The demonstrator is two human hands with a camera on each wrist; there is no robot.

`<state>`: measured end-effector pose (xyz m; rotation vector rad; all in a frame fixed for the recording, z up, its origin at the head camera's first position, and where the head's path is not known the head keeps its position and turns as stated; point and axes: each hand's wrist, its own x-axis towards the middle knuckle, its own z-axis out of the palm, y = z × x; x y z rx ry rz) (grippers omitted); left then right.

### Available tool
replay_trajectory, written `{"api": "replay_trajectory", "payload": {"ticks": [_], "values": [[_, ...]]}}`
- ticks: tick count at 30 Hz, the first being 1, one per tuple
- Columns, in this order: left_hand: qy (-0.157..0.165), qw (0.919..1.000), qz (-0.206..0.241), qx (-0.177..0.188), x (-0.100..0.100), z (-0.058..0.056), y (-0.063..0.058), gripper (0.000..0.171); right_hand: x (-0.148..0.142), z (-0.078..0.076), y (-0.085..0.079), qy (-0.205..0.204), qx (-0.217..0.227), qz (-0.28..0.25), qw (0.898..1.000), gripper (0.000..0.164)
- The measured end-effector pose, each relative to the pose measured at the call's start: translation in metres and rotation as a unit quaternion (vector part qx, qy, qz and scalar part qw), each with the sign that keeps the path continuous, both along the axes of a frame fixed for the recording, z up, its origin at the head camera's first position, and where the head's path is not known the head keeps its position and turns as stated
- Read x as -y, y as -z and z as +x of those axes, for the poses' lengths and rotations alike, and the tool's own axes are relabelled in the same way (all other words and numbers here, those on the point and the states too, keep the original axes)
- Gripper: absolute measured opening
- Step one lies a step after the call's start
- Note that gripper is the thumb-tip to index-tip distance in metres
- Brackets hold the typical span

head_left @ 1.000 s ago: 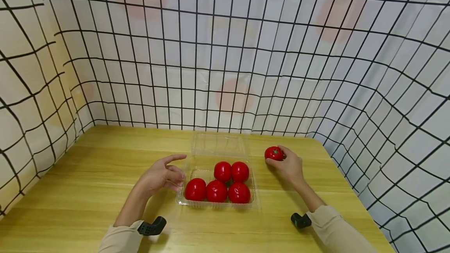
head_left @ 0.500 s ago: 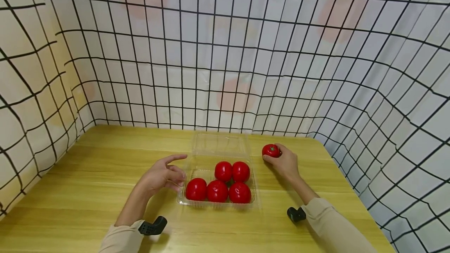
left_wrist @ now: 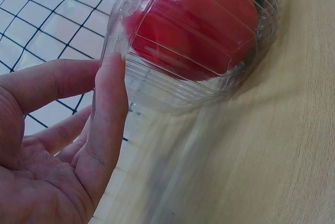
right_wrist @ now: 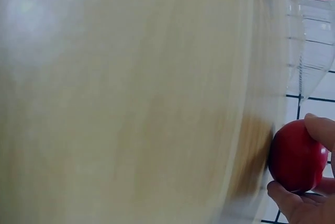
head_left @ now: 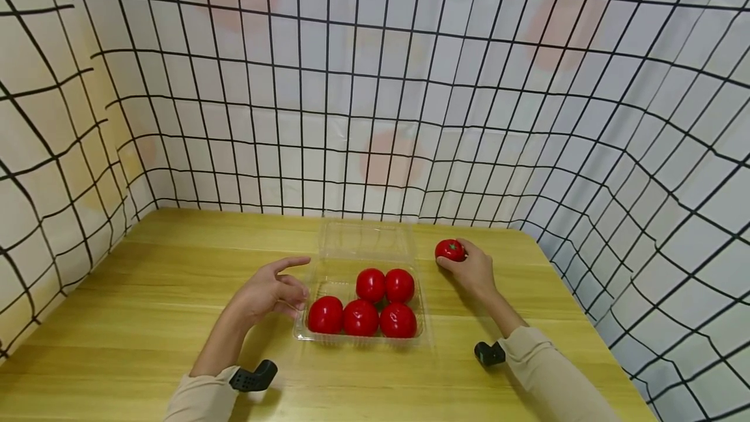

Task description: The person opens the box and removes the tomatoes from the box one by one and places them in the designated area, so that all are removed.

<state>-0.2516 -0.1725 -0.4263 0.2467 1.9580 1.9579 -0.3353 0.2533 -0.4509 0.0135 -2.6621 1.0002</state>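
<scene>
A clear plastic clamshell box (head_left: 375,342) stands on the wooden table, its lid (head_left: 366,239) folded back behind it. Several red tomatoes (head_left: 361,318) sit inside: a full front row and two at the back right, with the back left spot bare. My left hand (head_left: 271,292) is at the box's left side; in the left wrist view its thumb and a finger pinch the rim (left_wrist: 118,41). To the right of the box, my right hand (head_left: 473,271) grips another tomato (head_left: 450,250), green stem up, between thumb and fingers. Whether this tomato touches the table I cannot tell.
The wooden table (head_left: 146,318) reaches back to a white sheet with black grid netting (head_left: 363,116), which also closes off both sides. A black wrist device (head_left: 254,378) sits at the left cuff, another device (head_left: 489,353) at the right cuff.
My right hand has moved left and slightly back with its tomato, slowing over the last half second. The left hand and the box have stayed in place.
</scene>
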Motion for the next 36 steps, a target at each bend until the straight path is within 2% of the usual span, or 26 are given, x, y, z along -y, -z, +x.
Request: {"api": "replay_trajectory", "payload": {"ticks": [17,24,29,36], "values": [[0.001,1.0000,0.000,-0.001,0.001,-0.001,0.002,0.076,0.000,-0.001,0.000,-0.002,0.004,-0.004,1.000,0.062],[0.002,1.0000,0.001,0.000,0.000,-0.002,0.002,0.076,-0.002,0.000,-0.003,0.015,0.044,0.010,0.999,0.080],[0.001,1.0000,0.002,0.001,0.000,-0.002,0.003,0.075,0.000,0.004,-0.012,0.017,0.050,0.007,0.999,0.085],[0.002,1.0000,0.001,0.000,0.000,-0.002,0.002,0.075,0.010,0.015,-0.037,-0.006,0.037,0.001,0.999,0.086]]}}
